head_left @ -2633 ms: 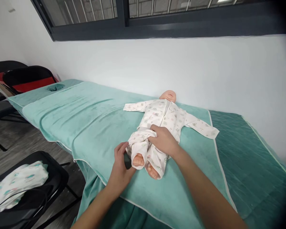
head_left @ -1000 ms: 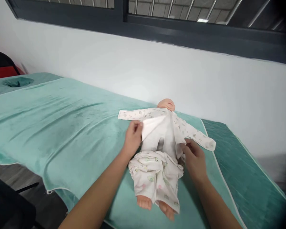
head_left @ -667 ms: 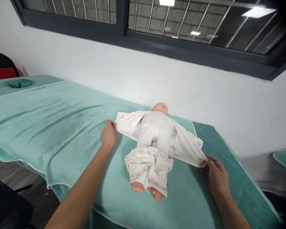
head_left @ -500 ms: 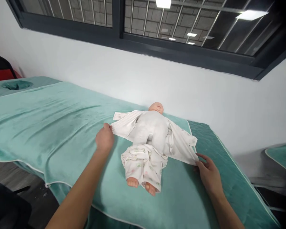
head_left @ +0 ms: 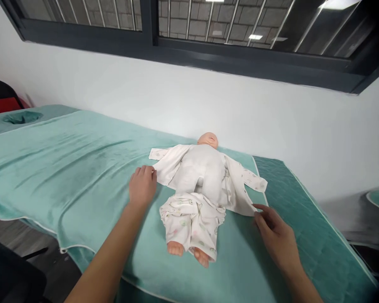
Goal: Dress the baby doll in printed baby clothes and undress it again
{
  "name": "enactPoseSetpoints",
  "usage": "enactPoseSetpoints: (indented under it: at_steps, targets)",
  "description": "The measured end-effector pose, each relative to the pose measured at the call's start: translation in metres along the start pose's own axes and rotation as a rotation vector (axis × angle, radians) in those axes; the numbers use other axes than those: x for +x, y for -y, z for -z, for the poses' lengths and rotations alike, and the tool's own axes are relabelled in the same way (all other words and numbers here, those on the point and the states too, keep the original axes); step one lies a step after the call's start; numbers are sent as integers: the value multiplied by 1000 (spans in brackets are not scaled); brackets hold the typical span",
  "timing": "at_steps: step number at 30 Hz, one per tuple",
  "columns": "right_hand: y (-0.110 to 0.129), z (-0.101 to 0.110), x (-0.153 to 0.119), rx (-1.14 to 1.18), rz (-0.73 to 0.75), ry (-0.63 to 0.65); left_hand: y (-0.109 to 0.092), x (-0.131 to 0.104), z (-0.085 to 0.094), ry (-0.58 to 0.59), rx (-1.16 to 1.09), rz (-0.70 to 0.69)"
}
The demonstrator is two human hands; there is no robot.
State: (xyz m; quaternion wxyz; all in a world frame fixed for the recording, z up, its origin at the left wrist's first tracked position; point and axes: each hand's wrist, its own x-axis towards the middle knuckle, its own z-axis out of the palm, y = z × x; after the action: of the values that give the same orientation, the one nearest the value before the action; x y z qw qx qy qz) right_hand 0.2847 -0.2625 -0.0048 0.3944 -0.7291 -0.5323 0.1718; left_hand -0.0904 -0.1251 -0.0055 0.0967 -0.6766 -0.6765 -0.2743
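Observation:
A baby doll (head_left: 202, 164) with a white cloth body lies on its back, its head toward the wall. Under it a white patterned shirt (head_left: 240, 193) is spread open, both sleeves stretched out sideways. My left hand (head_left: 142, 185) is closed on the edge of the shirt's left front panel. On the other side, my right hand (head_left: 273, 229) pinches the lower corner of the right panel between thumb and fingers. Patterned trousers (head_left: 191, 219) sit bunched on the doll's lower legs, and its feet (head_left: 176, 248) stick out of them.
The doll lies on a bed with a light green cover (head_left: 82, 168). Behind it are a white wall and a dark-framed window (head_left: 183, 52). A dark object (head_left: 12, 273) stands at the lower left, and a red and black chair (head_left: 1, 101) at the far left.
Both hands have moved slightly inward with the shirt panels. The right panel is less stretched, and more of the right sleeve shows. The view has shifted slightly.

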Motion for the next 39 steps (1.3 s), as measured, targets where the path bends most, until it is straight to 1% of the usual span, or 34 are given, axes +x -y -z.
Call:
enactPoseSetpoints:
  at_steps: [1, 3, 4, 5, 6, 8, 10, 11, 12, 14, 17, 20, 23, 28, 31, 33, 37, 39]
  targets:
    - [9, -6, -2, 35, 45, 26, -4, -2, 1, 4, -62, -84]
    - [32, -18, -1, 88, 154, 131, -12, -8, 5, 54, -248, -235]
    - [45, -23, 1, 100, 228, 201, -16, -11, 7, 102, -369, -281]
    - [57, -28, 5, 103, 312, 259, -20, -15, 9, 166, -498, -296]
    - [69, -33, 10, 100, 393, 319, -23, -18, 11, 239, -625, -278]
    - [90, -40, 23, 77, 524, 413, -26, -25, 15, 389, -844, -178]
    - [105, -46, 36, 41, 615, 484, -25, -29, 19, 518, -994, -82]
    - [111, -49, 41, 19, 650, 518, -23, -31, 21, 567, -1054, -61]
    - [117, -51, 45, -5, 677, 555, -22, -31, 23, 611, -1103, -63]
    - [125, -55, 50, -43, 707, 633, -18, -31, 28, 701, -1163, -121]
    - [131, -57, 50, -53, 683, 734, -14, -26, 35, 826, -1175, -242]
    - [132, -54, 46, -39, 658, 799, -12, -22, 39, 927, -1177, -297]
    - [128, -50, 43, -34, 687, 830, -12, -21, 41, 993, -1193, -308]
    - [120, -46, 39, -31, 732, 852, -7, -26, 36, 1032, -1282, -268]
    - [116, -43, 36, -15, 758, 860, -4, -31, 29, 993, -1350, -234]
    - [113, -40, 34, -22, 744, 835, -4, -33, 25, 913, -1378, -178]
    - [106, -38, 28, -78, 713, 743, -7, -38, 20, 678, -1421, -45]
    - [101, -37, 26, -64, 694, 743, -8, -41, 19, 598, -1439, 6]
